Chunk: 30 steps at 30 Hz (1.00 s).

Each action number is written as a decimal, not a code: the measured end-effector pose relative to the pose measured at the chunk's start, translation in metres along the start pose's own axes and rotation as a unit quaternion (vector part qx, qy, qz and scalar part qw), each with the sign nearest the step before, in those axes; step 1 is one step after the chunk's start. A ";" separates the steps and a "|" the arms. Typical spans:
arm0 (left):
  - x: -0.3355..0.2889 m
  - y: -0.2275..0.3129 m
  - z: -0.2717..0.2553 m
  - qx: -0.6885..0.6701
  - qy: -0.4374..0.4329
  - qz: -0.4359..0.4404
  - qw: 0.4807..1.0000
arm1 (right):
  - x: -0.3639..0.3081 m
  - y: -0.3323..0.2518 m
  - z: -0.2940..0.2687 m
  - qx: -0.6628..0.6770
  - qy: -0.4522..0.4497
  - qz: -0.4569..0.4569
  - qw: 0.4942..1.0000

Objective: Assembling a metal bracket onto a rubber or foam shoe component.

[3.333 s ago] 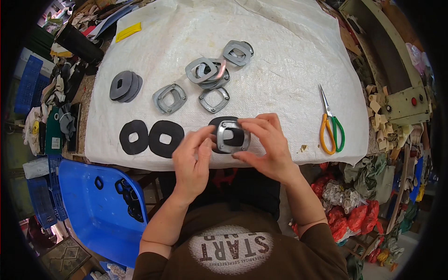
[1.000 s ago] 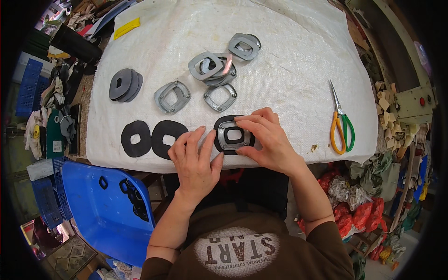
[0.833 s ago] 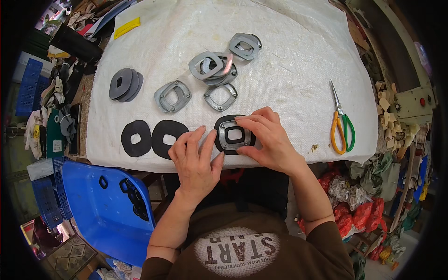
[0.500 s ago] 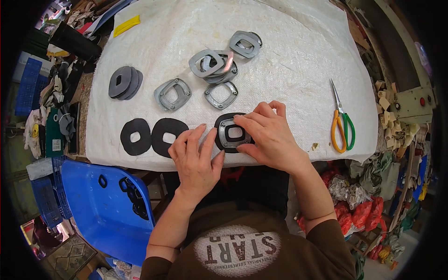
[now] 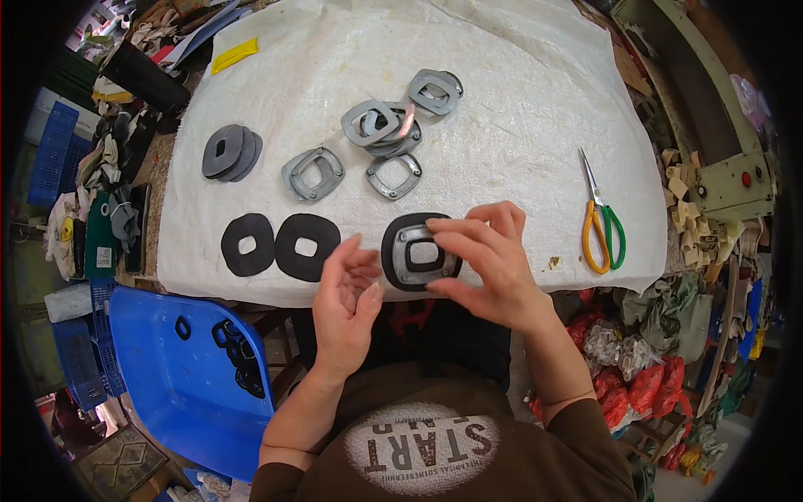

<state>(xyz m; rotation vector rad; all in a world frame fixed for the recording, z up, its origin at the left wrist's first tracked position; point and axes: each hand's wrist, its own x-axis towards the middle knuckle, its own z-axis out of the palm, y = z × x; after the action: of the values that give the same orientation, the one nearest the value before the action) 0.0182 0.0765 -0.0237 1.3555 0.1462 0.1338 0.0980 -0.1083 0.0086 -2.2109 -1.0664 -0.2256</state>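
My right hand (image 5: 495, 272) pinches a grey metal frame (image 5: 403, 263) between thumb and fingers, with a black square-holed pad (image 5: 389, 251) under it. A smaller black ring (image 5: 411, 256) lines the frame's opening. The three seem to be tilted slightly off the cloth near its front edge. Just left of them my left hand (image 5: 343, 305) is turned with its fingers loosely apart, holding nothing. Two black pads lie flat further left, one (image 5: 237, 259) beside the other (image 5: 293, 256). Beyond my hands are several loose metal frames, one (image 5: 296, 177) on the left and another (image 5: 372, 181) nearer the middle.
Grey square-holed pads (image 5: 216, 159) are stacked at the left. Scissors with yellow and green handles (image 5: 594, 238) lie at the right, and a yellow strip (image 5: 234, 56) at the far left. A blue basin (image 5: 167, 376) holding black rings (image 5: 242, 360) stands below the table's left front edge.
My right hand has drawn the metal frame and black pad slightly nearer and tilted them. My left hand has turned and moved a little nearer to me, its fingers off the pad.
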 end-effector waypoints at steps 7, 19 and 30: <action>0.005 0.013 0.017 0.053 -0.054 -0.090 0.993 | -0.017 -0.021 -0.005 -0.012 -0.007 -0.039 0.999; -0.011 0.024 0.030 0.031 -0.057 -0.115 0.991 | -0.051 -0.040 0.019 0.529 0.178 0.347 0.753; -0.020 0.025 0.032 0.064 -0.058 -0.103 0.991 | -0.049 -0.057 0.017 0.565 0.193 0.351 0.721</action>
<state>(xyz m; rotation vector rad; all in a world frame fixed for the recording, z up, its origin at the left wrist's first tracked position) 0.0043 0.0477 0.0082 1.4635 0.1975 -0.1300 0.0214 -0.1037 0.0028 -1.1664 0.0369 0.2587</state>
